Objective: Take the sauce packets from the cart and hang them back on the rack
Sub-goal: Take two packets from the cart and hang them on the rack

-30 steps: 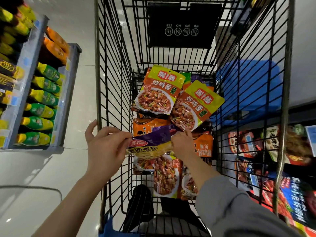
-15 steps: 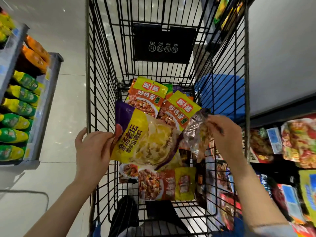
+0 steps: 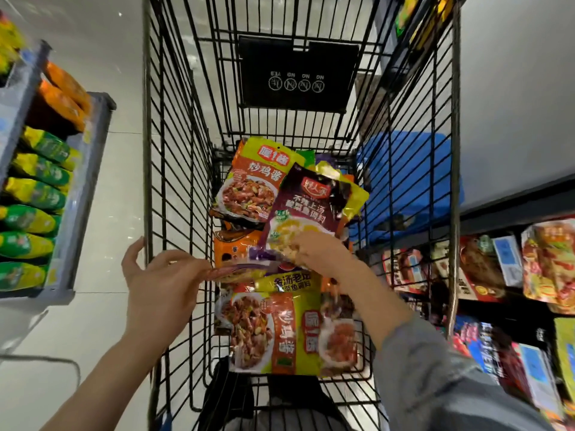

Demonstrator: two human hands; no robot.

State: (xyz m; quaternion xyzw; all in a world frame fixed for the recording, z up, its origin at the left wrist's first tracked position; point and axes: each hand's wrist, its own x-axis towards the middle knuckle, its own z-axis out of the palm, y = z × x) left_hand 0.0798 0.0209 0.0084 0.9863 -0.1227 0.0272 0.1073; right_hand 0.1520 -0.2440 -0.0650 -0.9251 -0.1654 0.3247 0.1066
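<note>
Two hands [image 3: 161, 293] [image 3: 320, 251], two packets [image 3: 306, 209] [image 3: 249, 270]

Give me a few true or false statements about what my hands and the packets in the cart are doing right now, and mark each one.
1. The right hand grips a dark purple packet inside the cart. True.
2. The left hand hangs free, touching nothing. False: it pinches the edge of a yellow and purple packet at the cart's left wall.
3. The cart holds only one packet. False: several lie in it, among them an orange and green packet nearest the person.
4. Green and yellow bags sit on a shelf left of the cart. True.
</note>
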